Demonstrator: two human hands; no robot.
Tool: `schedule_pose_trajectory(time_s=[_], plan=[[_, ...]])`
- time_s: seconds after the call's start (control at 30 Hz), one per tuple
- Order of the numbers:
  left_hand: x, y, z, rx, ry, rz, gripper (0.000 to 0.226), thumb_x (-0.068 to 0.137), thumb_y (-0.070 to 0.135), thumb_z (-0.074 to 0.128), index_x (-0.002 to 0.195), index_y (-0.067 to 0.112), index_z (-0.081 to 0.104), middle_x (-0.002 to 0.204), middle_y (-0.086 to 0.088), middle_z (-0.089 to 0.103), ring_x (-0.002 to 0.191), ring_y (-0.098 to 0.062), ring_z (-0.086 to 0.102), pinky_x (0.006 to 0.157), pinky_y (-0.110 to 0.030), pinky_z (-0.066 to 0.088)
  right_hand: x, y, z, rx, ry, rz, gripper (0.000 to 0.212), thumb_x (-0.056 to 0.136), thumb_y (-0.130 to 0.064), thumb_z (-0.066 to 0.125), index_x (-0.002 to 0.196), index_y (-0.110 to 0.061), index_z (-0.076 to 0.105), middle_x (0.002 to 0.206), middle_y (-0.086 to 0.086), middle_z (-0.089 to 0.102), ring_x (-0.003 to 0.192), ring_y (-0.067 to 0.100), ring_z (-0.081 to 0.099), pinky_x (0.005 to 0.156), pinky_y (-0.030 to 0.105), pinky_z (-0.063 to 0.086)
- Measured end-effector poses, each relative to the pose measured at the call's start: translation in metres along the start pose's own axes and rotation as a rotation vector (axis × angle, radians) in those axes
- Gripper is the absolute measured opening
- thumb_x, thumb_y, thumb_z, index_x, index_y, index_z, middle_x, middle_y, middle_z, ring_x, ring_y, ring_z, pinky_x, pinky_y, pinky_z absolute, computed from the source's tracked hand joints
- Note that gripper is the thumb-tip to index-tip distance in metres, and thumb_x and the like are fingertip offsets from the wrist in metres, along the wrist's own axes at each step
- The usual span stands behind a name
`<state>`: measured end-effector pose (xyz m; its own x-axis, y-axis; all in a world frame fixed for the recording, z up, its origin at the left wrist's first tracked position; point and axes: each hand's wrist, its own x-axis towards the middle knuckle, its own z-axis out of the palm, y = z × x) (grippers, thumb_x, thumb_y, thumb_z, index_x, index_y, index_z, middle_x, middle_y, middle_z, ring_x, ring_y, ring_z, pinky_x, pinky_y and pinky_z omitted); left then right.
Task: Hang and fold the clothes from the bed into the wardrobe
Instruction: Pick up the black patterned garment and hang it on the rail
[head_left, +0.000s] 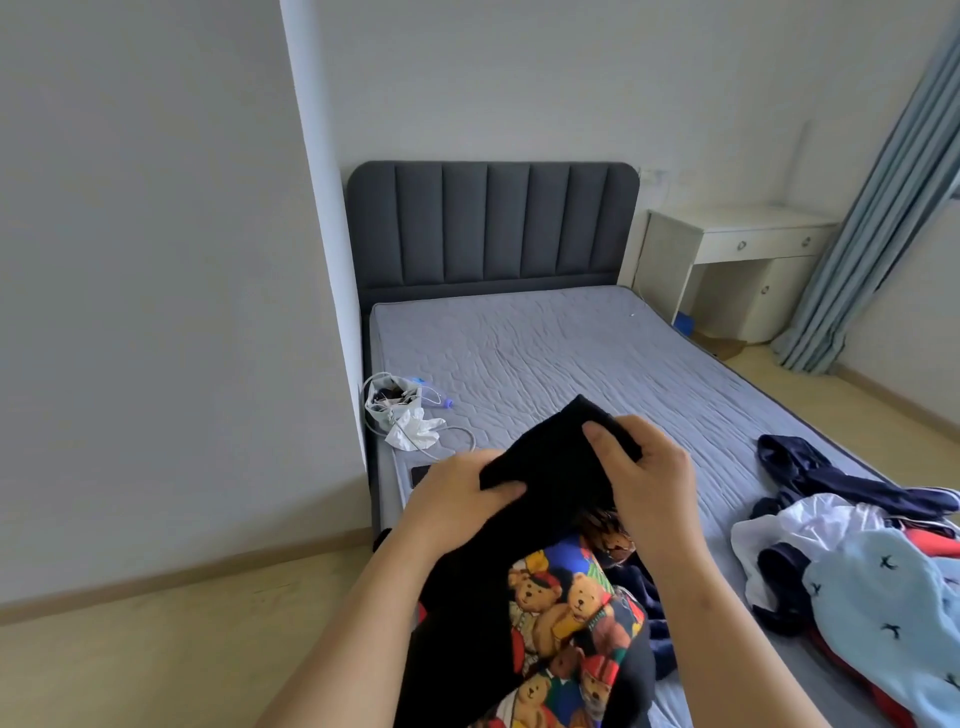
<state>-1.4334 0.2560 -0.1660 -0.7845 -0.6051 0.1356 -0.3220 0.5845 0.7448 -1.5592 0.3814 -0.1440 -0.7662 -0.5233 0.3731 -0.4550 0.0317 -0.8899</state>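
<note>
Now: both arms are raised over the near end of the bed (545, 353). The left grip (457, 499) pinches the edge of a black garment (550, 467), thumb on top, fingers tucked beneath the cloth. The right grip (644, 478) is curled round the same edge just beside it, thumb pressed on the fabric. The garment is held above the mattress and hangs down between the forearms; its lower part shows a bright teddy-bear print (561, 613). To the right a clothes pile lies on the bed, apart from the hands: light blue piece (872, 613) with small dark marks, white piece (810, 525), navy piece (831, 478), some red cloth (935, 548) beneath. Near the left bed edge: white bag (395, 410), pale cable (462, 434), dark flat object (420, 474). Grey padded headboard (488, 223) at the far end; white counter (743, 231) with drawers beside it; blue curtain (872, 208) at the right.
</note>
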Motion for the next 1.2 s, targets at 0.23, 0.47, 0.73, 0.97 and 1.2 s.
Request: schedule_pose_trajectory(time_s=[0.23, 0.47, 0.73, 0.97, 1.2], plan=[[0.019, 0.028, -0.011, -1.209, 0.508, -0.329, 0.015, 0.088, 0.007, 0.057, 0.087, 0.018, 0.067, 0.082, -0.003, 0.071, 0.075, -0.015, 0.067, 0.066, -0.026, 0.053, -0.016, 0.016, 0.009, -0.053, -0.192, 0.321, 0.066, 0.069, -0.044, 0.075, 0.125, -0.032, 0.045, 0.128, -0.001, 0.046, 0.119, 0.019, 0.046, 0.100, 0.045, 0.041], [0.017, 0.026, -0.015, -1.376, 0.484, -0.345, 0.031, 0.092, 0.012, 0.054, 0.122, 0.002, 0.056, 0.115, -0.019, 0.063, 0.105, -0.028, 0.061, 0.089, -0.036, 0.049, -0.024, 0.018, 0.005, 0.199, -0.429, 0.723, 0.030, 0.077, -0.018, 0.073, 0.103, -0.016, 0.058, 0.084, 0.013, 0.071, 0.068, 0.024, 0.071, 0.060, 0.033, 0.057], [-0.007, 0.016, -0.014, -0.581, 0.291, -0.107, 0.097, 0.074, 0.029, 0.076, 0.145, 0.037, 0.010, 0.148, 0.008, 0.017, 0.131, -0.003, 0.018, 0.105, -0.027, 0.020, -0.018, 0.017, 0.005, 0.661, 0.103, 0.776, 0.008, 0.087, 0.004, 0.048, 0.090, -0.003, 0.048, 0.070, 0.014, 0.052, 0.051, 0.023, 0.056, 0.050, 0.028, 0.049], [-0.022, 0.003, 0.034, -0.428, -0.117, -0.137, 0.069, 0.074, 0.005, 0.073, 0.130, 0.030, 0.042, 0.118, 0.002, 0.057, 0.104, -0.008, 0.057, 0.092, -0.022, 0.045, -0.022, -0.002, 0.017, 0.970, -0.013, 0.594, 0.017, 0.091, 0.006, 0.047, 0.090, -0.011, 0.049, 0.086, 0.014, 0.062, 0.062, 0.019, 0.069, 0.053, 0.031, 0.057], [-0.015, 0.008, 0.013, -0.946, 0.176, -0.290, 0.028, 0.080, -0.008, 0.060, 0.086, 0.018, 0.068, 0.071, 0.003, 0.072, 0.066, -0.010, 0.069, 0.057, -0.019, 0.053, -0.045, 0.032, 0.023, 0.578, -0.309, 0.516, 0.055, 0.082, 0.012, 0.055, 0.120, -0.027, 0.044, 0.123, 0.005, 0.048, 0.111, 0.023, 0.053, 0.093, 0.036, 0.047]])
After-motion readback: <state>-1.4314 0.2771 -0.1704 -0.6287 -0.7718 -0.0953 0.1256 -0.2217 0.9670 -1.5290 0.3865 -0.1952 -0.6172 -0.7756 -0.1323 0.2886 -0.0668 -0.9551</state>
